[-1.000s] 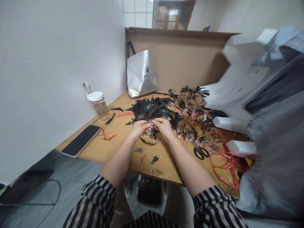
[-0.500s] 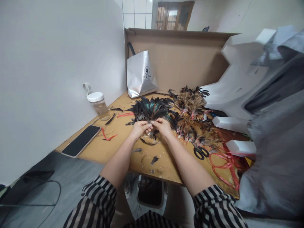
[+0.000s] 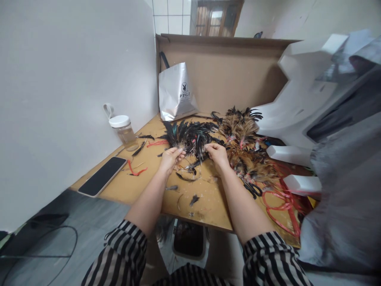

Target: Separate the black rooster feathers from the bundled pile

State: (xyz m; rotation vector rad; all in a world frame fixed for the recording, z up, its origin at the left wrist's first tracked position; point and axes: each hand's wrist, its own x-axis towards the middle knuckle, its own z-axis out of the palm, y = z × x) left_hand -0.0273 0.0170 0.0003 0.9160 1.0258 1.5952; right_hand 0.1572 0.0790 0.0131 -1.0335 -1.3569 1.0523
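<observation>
— Pinching what, at center?
— Dark feathers point(image 3: 187, 133) by the base, in left hand point(image 3: 171, 159); with right hand point(image 3: 218, 155) at their right edge, fingertips close, grip impossible to tell.
— Best handled how?
— Lightly, low down, without crushing.
— Farther out?
— Showing brown feathers point(image 3: 256, 165) right of center, scissors point(image 3: 249, 186) below, phone point(image 3: 102, 176) lower left.

cardboard panel point(image 3: 226, 75) behind yellowish table point(image 3: 119, 184), pale wall point(image 3: 74, 79) at left
</observation>
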